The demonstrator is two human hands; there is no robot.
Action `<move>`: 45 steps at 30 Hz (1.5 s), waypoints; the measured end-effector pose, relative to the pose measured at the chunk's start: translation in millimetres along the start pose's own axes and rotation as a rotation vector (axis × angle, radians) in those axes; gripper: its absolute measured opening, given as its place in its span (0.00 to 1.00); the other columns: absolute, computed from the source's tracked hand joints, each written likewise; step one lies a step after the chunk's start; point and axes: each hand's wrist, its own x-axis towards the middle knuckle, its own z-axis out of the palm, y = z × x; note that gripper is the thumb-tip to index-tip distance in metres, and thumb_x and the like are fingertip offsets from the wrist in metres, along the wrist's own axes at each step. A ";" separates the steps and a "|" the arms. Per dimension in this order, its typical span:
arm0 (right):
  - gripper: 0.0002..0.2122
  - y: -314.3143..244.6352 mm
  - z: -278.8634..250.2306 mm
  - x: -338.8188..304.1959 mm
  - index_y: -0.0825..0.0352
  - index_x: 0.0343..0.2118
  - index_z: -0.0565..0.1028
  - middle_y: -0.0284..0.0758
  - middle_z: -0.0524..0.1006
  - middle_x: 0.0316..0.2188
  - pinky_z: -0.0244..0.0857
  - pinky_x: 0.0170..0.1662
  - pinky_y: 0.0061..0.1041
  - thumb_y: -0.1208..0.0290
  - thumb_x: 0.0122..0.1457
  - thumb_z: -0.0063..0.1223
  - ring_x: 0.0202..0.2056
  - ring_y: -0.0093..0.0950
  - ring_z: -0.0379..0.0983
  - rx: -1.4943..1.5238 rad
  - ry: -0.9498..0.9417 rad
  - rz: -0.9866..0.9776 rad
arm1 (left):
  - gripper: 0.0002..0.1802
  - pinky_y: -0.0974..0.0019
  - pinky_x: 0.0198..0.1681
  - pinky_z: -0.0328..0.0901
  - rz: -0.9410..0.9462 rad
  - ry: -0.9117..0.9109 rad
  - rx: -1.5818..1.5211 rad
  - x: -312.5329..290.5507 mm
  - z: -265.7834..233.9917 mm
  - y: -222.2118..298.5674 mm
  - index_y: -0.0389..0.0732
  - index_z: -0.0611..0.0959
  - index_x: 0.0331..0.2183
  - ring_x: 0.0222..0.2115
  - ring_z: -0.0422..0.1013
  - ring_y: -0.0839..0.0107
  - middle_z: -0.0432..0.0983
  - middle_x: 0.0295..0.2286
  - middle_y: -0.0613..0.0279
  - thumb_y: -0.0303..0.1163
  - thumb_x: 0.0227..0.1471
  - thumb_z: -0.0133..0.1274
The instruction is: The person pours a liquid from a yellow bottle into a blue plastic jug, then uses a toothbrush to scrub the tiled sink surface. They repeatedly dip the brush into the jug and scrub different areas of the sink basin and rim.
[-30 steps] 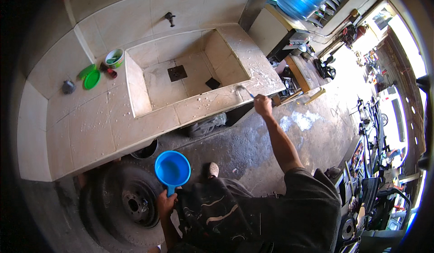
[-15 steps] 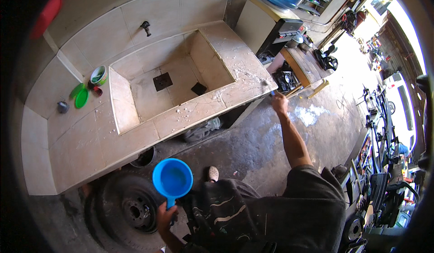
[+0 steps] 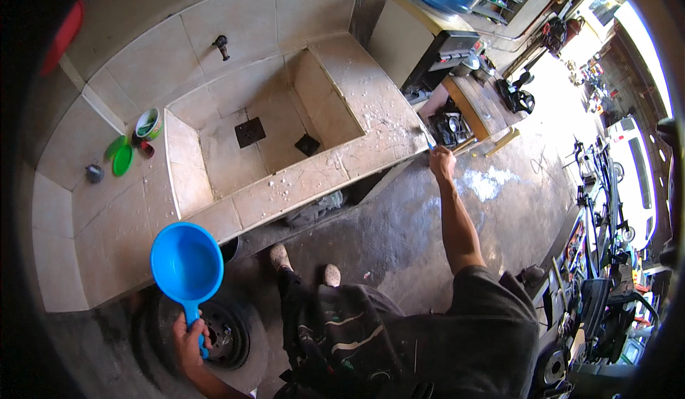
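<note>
My left hand (image 3: 190, 340) is closed round the handle of a blue water dipper (image 3: 187, 260), held near the front edge of the tiled counter (image 3: 114, 246) at the left. The dipper's mouth faces up; I cannot tell whether it holds water. My right hand (image 3: 442, 162) grips a slim blue-handled tool (image 3: 431, 141) at the counter's right front corner. The tool's far end is too small to name. White crumbs lie scattered on the counter around the tiled sink (image 3: 193, 164). Two dark square pieces, a drain cover (image 3: 250, 133) and a loose plate (image 3: 307, 144), show in the basin.
A tap (image 3: 222, 47) sticks out of the wall above the sink. Green lids (image 3: 123, 160), a white tub (image 3: 148, 123) and a grey round thing (image 3: 94, 174) stand on the left counter. A wheel (image 3: 228, 335) lies below. Beyond the counter are a wooden table (image 3: 485, 103) and a stove.
My left hand has carried the dipper leftward and up, closer to the counter edge. My right hand stays at the corner. A second foot shows now, and the view has shifted slightly.
</note>
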 end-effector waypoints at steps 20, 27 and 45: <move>0.09 11.0 20.3 12.4 0.61 0.27 0.78 0.44 0.77 0.26 0.67 0.36 0.34 0.69 0.45 0.45 0.32 0.40 0.75 -0.128 0.185 0.083 | 0.03 0.75 0.12 0.53 0.205 -0.179 0.052 175.5 -0.9 91.4 0.39 0.70 0.24 0.09 0.58 0.79 0.63 0.15 0.66 0.25 0.48 0.45; 0.09 4.6 22.2 -2.5 0.64 0.25 0.78 0.45 0.76 0.25 0.68 0.37 0.33 0.69 0.43 0.45 0.31 0.42 0.74 -0.105 0.152 0.088 | 0.03 0.74 0.11 0.52 0.279 -0.265 0.091 216.6 16.6 114.6 0.39 0.70 0.24 0.09 0.57 0.80 0.63 0.14 0.67 0.26 0.48 0.45; 0.08 -20.8 45.0 -47.9 0.64 0.26 0.76 0.48 0.75 0.25 0.66 0.35 0.35 0.68 0.47 0.47 0.31 0.43 0.74 -0.098 0.279 0.248 | 0.03 0.75 0.12 0.54 0.140 -0.485 0.076 241.5 64.7 128.0 0.37 0.73 0.27 0.09 0.59 0.80 0.64 0.15 0.66 0.26 0.48 0.46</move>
